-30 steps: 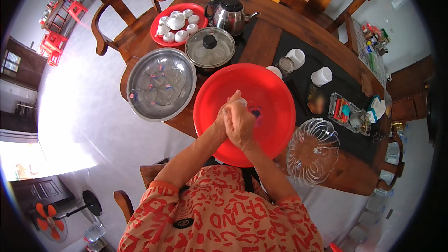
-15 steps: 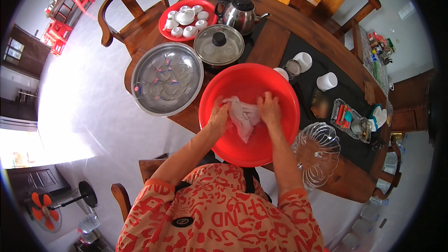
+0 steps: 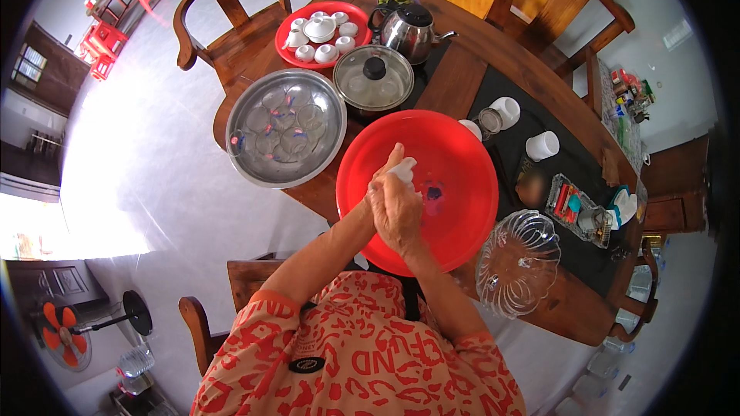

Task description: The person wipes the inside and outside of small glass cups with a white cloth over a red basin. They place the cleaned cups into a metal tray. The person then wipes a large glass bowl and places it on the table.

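Both my hands are pressed together over a large red basin [image 3: 462, 154] on the dark wooden table [image 3: 455, 81]. My left hand [image 3: 381, 187] and my right hand [image 3: 402, 221] are closed around a small white cloth [image 3: 404, 169]. Only its top end sticks out above my fingers. A dark spot shows at the bottom of the basin, to the right of my hands.
A steel tray [image 3: 240, 117] of glasses lies left of the basin. Behind it are a lidded pot [image 3: 374, 81], a kettle [image 3: 408, 31] and a red plate [image 3: 287, 40] of white tea cups. A glass bowl [image 3: 516, 262], two white cups [image 3: 543, 145] and wooden chairs [image 3: 231, 23] surround the table.
Half a second ago my hands were apart in the basin with the cloth spread between them. They have come back together, bunching the cloth up.
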Motion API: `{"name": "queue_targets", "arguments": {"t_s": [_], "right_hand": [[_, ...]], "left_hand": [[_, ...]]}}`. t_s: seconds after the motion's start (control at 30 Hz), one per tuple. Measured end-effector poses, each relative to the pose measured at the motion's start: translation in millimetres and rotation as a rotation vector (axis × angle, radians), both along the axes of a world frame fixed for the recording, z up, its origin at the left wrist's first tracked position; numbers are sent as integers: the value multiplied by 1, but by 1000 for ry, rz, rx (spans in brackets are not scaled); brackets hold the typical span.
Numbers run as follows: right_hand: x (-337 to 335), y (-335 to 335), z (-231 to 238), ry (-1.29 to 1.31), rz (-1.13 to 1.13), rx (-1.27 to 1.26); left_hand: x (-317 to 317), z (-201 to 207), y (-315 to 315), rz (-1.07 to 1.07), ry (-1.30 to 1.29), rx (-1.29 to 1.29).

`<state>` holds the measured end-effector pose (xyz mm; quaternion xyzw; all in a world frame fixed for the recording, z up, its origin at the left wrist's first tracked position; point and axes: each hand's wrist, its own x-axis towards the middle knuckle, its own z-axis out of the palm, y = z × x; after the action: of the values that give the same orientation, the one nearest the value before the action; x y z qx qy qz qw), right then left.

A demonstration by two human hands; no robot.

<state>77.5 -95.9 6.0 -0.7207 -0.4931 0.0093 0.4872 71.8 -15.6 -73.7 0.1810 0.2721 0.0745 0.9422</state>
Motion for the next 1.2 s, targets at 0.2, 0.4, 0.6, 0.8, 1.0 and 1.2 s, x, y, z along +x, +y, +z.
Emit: {"name": "queue_targets", "arguments": {"t_s": [0.2, 0.4, 0.6, 0.8, 1.0, 1.2], "right_hand": [[49, 8, -24, -44, -162, -200], [106, -29, -68, -76, -430, -720], [89, -33, -93, 115, -212, -628], [33, -25, -10, 607, 85, -186], [5, -22, 21, 67, 45, 53], [28, -13, 8, 48, -93, 45]], "left_hand": [[0, -18, -18, 62, -70, 851], [-24, -7, -12, -15, 254, 294], [-25, 8, -18, 94, 455, 309], [-19, -16, -15, 63, 204, -102], [-5, 48, -12, -37, 98, -55], [2, 20, -14, 10, -245, -154]]}}
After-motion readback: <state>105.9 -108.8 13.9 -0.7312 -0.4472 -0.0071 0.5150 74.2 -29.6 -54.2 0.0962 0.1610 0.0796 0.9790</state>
